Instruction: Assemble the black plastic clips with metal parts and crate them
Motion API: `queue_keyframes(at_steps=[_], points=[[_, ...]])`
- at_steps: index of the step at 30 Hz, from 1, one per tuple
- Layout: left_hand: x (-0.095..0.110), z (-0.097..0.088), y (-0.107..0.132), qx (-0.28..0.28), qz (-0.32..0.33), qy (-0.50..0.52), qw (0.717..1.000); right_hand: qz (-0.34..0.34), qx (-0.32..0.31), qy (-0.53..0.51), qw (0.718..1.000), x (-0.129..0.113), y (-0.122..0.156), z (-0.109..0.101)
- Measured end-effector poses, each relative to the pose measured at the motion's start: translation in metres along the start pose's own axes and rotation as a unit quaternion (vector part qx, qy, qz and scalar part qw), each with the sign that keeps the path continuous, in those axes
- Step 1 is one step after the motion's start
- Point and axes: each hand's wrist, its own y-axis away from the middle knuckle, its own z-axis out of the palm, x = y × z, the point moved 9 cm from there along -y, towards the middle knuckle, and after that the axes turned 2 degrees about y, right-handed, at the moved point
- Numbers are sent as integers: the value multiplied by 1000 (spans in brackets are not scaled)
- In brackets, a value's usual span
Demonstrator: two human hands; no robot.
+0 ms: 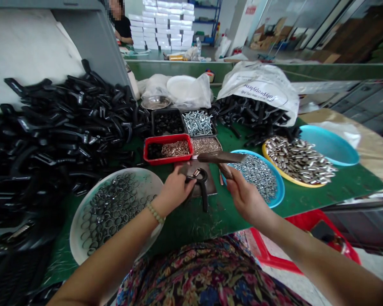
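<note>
My left hand (pixel 174 190) is closed on a black plastic clamp part (pixel 204 187) with a ring at its top and a small metal pin. The part rests over a flat metal plate (pixel 213 183) on the bench. My right hand (pixel 245 196) grips a hammer (pixel 221 158) by its handle. The hammer's head is raised just above and beyond the part, not touching it. Right beside the hammer lies a blue bowl (pixel 282 194) of small shiny metal pieces. A round whitish tray (pixel 79 212) of metal rings sits left of my left wrist.
Black handles (pixel 70 114) are heaped at the left. A red tray (pixel 150 160) with rivets and black pieces, a tray of screws (pixel 198 123) and a yellow bowl of metal sleeves (pixel 300 161) surround the plate. More black parts spill from a white bag (pixel 258 85). A person (pixel 123 25) sits beyond.
</note>
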Motion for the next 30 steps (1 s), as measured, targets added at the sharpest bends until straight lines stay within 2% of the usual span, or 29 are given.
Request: queue_keyframes(at_steps=[2, 3, 4, 5, 6, 8, 10, 12, 14, 17, 21, 23, 25, 27, 28, 30], points=[[-9, -28, -32, 70, -22, -4, 997, 9, -32, 20, 999, 1, 5, 12], [-9, -33, -53, 73, -19, -26, 997, 17, -69, 38, 997, 3, 7, 22], [-9, -30, -75, 53, -18, -61, 997, 24, -101, 51, 993, 7, 9, 30], [-6, -18, -97, -1, -1, -97, 995, 31, -112, 53, 992, 10, 10, 34], [-3, -8, -117, -27, 6, -107, 994, 37, -97, 42, 994, 13, 10, 31], [1, 16, -147, -74, 10, -126, 989, 46, -18, -1, 999, 18, 10, 13], [2, 37, -164, -98, 4, -136, 986, 66, 56, -36, 996, 29, 15, -7], [1, 50, -170, -109, 2, -142, 984, 94, 86, -54, 990, 42, 22, -16], [0, 54, -171, -106, 4, -143, 984, 116, 92, -73, 986, 54, 28, -16], [-1, 51, -173, -86, 4, -132, 987, 129, 96, -105, 981, 64, 32, -8], [0, 43, -177, -67, -5, -100, 993, 122, 96, -120, 981, 63, 30, -1], [2, 35, -169, -58, -6, -87, 995, 120, 92, -129, 980, 62, 31, 1], [5, 24, -147, -37, -5, -26, 999, 122, 84, -143, 979, 63, 33, 3], [7, 16, -111, -21, -6, 85, 996, 127, 81, -157, 976, 66, 37, 6], [7, 16, -91, -24, -10, 138, 990, 129, 81, -163, 975, 67, 38, 7], [6, 22, -53, -41, -23, 176, 983, 133, 83, -172, 972, 68, 40, 8]])
